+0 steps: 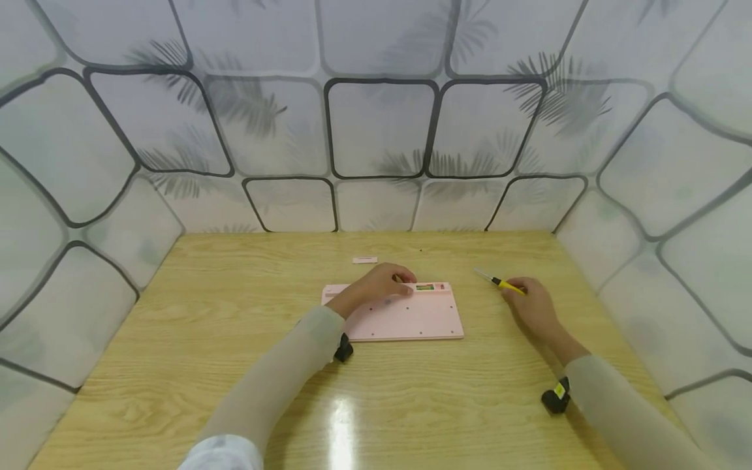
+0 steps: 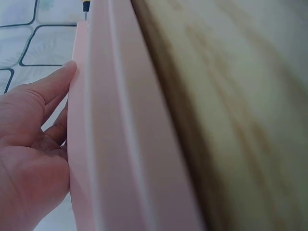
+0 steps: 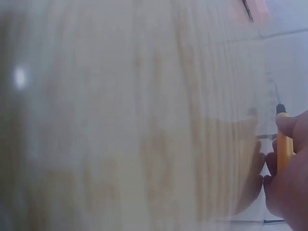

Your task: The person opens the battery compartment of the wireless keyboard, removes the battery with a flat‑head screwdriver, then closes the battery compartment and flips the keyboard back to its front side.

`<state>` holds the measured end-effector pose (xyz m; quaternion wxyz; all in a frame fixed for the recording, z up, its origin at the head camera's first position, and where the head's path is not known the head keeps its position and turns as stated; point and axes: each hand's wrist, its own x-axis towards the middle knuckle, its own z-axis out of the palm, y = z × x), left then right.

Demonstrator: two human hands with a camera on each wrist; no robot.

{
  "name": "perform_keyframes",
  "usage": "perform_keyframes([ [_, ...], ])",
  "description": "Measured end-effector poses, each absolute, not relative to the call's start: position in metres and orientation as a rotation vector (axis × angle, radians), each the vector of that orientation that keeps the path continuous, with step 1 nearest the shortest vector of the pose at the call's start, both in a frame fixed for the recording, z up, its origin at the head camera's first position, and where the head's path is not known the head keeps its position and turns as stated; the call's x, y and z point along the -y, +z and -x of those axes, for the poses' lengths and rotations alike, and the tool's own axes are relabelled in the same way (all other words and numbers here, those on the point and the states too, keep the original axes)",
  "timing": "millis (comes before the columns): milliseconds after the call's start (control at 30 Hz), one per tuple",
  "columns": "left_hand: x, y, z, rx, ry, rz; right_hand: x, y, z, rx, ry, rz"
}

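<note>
A pink keyboard lies on the table with its screw-dotted underside up; its keys are hidden. At its far edge an uncovered battery slot shows green and orange colours. My left hand holds that far edge beside the slot, thumb on the underside and fingers bent at the rim. In the left wrist view the thumb touches the keyboard's pink side. Off to the right, my right hand grips a yellow screwdriver, its thin shaft pointing left and away, apart from the keyboard.
A small pink cover lies on the wooden table beyond the keyboard. A tiny dark speck, perhaps a screw, sits near the back edge. Patterned cloth walls enclose the table at the back and both sides.
</note>
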<state>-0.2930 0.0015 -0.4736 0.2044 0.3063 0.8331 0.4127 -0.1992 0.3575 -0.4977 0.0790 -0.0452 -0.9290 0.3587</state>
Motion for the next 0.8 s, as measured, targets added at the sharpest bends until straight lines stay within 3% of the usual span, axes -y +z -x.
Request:
perform_keyframes([
  [800,0.000,-0.478,0.292,-2.318,1.132,-0.868,-0.334,-0.469,0.186,2.724,1.240,-0.006],
])
